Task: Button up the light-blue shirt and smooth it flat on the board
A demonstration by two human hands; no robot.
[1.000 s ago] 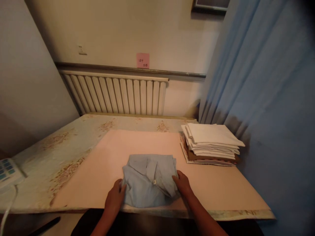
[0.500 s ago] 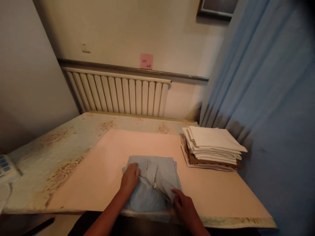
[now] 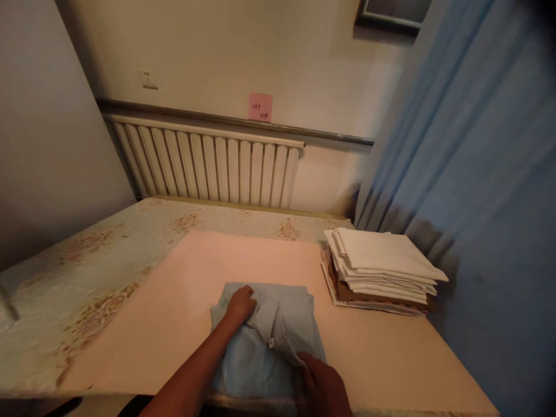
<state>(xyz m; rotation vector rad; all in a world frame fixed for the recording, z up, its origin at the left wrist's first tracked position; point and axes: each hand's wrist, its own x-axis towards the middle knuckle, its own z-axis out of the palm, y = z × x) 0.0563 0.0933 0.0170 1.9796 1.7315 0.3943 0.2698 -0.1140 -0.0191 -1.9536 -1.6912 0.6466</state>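
Blue garment (image 3: 260, 362), pinched in right grip (image 3: 324, 379), beneath left grip (image 3: 241, 306) (perhaps held)

On my feed I see writing on the pink note (image 3: 260, 107) on the wall (image 3: 208, 52), upper middle of the frame: two short, dark handwritten lines. The upper seems to start with a 2 and end in a 4; the lower I can't make out. The pale tag (image 3: 271, 343) on the blue garment (image 3: 297, 304), lower middle, is too small to read.
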